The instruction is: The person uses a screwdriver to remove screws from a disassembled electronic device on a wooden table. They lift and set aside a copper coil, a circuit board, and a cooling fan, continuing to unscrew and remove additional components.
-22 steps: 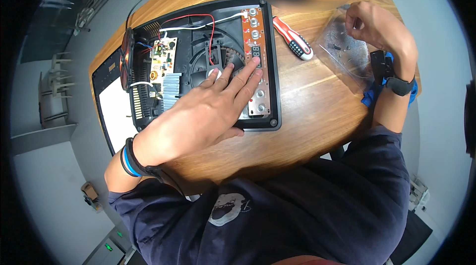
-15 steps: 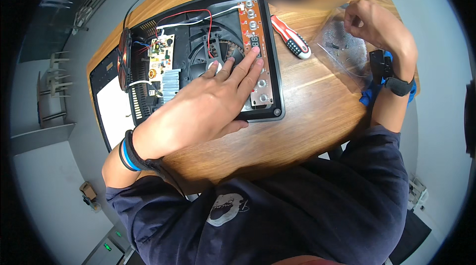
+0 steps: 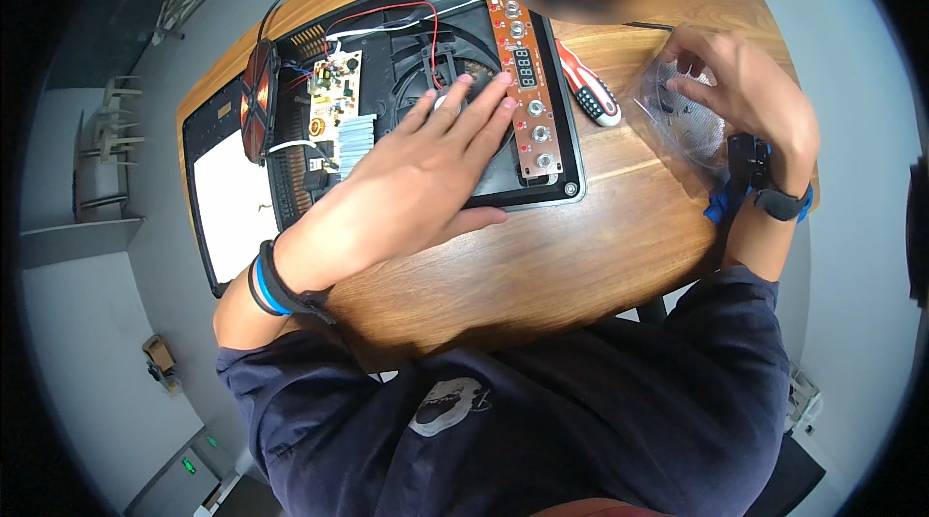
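My left hand lies spread over the opened black induction cooker, its palm down across the fan area. Its fingertips reach the left edge of the brown control board, which carries round buttons and a small digit display. Over a clear plastic bag of small dark parts hovers my right hand, fingers bent and thumb apart from them; nothing shows in its grasp. Between the cooker and the bag lies a red and white screwdriver with a black dotted grip.
A copper coil leans at the cooker's left side, near a yellowish circuit board and a finned heat sink. Farther left lies a black-framed panel with a white sheet. Blue cloth sits by my right wrist.
The cooker appears shifted slightly right in the picture. My left hand stays spread on it. My right hand has dropped lower over the bag, its fingers loosening from a tighter curl.
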`<state>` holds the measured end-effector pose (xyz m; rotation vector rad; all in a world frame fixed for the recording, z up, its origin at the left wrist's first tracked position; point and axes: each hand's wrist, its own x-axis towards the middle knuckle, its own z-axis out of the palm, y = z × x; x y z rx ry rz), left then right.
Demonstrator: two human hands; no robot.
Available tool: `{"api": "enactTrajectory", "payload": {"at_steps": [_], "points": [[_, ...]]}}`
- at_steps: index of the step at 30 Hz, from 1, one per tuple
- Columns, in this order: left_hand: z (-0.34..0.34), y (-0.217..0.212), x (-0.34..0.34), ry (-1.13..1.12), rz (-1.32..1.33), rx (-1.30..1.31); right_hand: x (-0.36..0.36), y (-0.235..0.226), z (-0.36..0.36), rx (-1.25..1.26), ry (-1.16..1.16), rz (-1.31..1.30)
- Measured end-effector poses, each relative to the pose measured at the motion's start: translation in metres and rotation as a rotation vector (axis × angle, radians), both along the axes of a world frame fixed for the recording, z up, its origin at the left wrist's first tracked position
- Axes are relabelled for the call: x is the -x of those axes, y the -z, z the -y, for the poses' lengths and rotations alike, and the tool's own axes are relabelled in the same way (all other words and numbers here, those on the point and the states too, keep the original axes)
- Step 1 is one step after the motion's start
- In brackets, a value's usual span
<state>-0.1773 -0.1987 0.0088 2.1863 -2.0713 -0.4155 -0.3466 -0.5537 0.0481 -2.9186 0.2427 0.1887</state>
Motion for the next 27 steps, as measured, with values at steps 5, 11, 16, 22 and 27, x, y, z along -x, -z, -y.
{"api": "enactTrajectory", "payload": {"at_steps": [5, 11, 16, 22, 27], "points": [[-0.038, -0.015, 0.004, -0.103, 0.199, -0.138, -0.005, 0.009, -0.016, -0.054, -0.22, 0.134], [-0.058, -0.008, 0.006, -0.133, 0.265, -0.206, -0.011, 0.003, -0.049, -0.083, -0.261, 0.078], [-0.057, -0.001, 0.006, -0.147, 0.291, -0.157, -0.019, -0.003, -0.083, -0.102, -0.29, 0.108], [-0.058, 0.01, 0.005, -0.188, 0.319, -0.083, -0.032, -0.002, -0.103, -0.163, -0.246, 0.032], [-0.075, 0.003, -0.004, -0.216, 0.262, -0.139, -0.046, 0.006, -0.117, -0.104, -0.215, -0.034]]}}
